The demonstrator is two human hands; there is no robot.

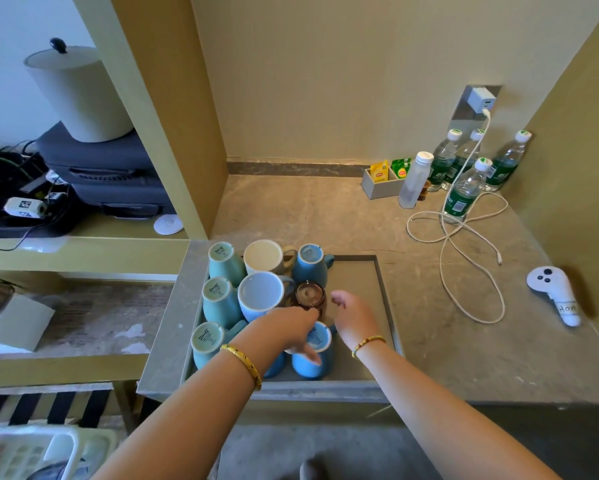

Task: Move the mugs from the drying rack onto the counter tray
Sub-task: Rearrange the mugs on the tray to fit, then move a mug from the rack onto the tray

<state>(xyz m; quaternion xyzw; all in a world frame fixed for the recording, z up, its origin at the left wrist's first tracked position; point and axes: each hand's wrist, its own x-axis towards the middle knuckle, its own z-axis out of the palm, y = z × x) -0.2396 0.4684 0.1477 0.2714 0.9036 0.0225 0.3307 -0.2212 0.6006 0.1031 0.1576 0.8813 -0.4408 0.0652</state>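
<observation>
The left hand (291,323) reaches over the grey tray (364,271) on the table (326,209), fingers resting on an upside-down blue mug (313,351). The right hand (355,311) hovers loosely open beside a brown glass mug (310,296). Other mugs crowd the tray's left side.

mugs (261,299): nine, mostly upside down | clustered left in tray (367,271)

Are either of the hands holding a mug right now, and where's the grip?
Left hand rests on the upturned blue mug; whether it grips cannot be told. Right hand holds nothing.
</observation>
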